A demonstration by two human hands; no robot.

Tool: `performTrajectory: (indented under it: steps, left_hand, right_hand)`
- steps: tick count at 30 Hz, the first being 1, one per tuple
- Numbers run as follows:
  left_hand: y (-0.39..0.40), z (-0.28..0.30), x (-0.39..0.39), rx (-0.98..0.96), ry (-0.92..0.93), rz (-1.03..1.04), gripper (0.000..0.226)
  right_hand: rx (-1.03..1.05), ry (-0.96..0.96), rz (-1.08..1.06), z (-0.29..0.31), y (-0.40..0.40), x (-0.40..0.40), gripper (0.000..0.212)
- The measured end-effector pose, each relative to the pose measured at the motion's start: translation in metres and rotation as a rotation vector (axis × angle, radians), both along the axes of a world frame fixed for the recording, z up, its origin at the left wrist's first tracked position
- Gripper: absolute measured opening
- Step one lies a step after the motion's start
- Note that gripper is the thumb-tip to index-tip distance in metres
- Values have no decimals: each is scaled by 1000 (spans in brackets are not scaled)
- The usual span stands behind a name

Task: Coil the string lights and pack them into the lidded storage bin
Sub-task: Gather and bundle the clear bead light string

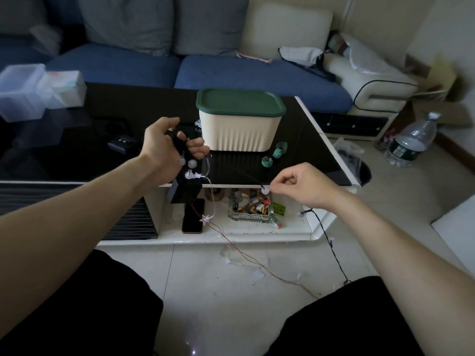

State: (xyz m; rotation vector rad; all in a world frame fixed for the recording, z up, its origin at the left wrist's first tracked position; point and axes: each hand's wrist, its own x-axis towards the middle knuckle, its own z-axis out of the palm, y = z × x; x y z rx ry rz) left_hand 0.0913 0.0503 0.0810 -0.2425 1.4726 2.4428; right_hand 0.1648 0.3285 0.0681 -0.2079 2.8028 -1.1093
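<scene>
A cream ribbed storage bin (239, 132) with a dark green lid (240, 102) shut on it stands on the black glass table (77, 150). My left hand (167, 147) grips a bundle of string lights (189, 167) above the table's front edge; round bulbs and a black battery box (183, 191) hang under it. My right hand (300, 186) pinches the dark wire by a bulb (264, 190), to the right of the bundle. The wire (331, 247) trails from that hand down to the floor. A thin red wire (244, 253) with a star light (207, 219) also runs across the tiles.
Two green tape rolls (273, 155) lie right of the bin. A small black controller (122, 144) sits on the table. A phone (193, 215) and a glass ashtray (250, 208) are on the lower shelf. Clear boxes (30, 91) at far left, a water bottle (411, 142) right.
</scene>
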Motion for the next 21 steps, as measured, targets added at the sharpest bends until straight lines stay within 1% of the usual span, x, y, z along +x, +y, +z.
performTrajectory:
  steps: [3,5,7,10,13,15,17,19,20,21]
  left_hand:
    - [13,3,13,13,-3,-55,38]
    - [21,2,26,-36,17,-108,39]
    - [28,-3,39,-68,25,-175,37]
    - [38,-7,60,-68,-26,-291,31]
    - [49,-6,74,-160,-1,-395,29]
    - [58,0,85,-208,8,-449,25]
    - [66,4,91,-255,53,-521,22]
    - [69,9,95,-305,79,-609,21]
    - [70,10,93,-312,67,-660,25]
    - [70,10,92,-310,50,-701,33]
  right_hand:
    - [148,-46,140,2,-18,20,11]
    - [207,-9,212,4,-33,33,13]
    - [211,28,256,9,-42,46,13]
    - [65,11,278,22,-47,61,13]
    - [-74,92,317,39,-44,66,11]
    - [-182,102,326,48,-40,64,11]
    - [-296,121,260,53,-35,57,13]
    - [-349,161,146,53,-28,46,14]
    - [-361,178,94,51,-24,39,16]
    - [-372,187,52,50,-19,33,17]
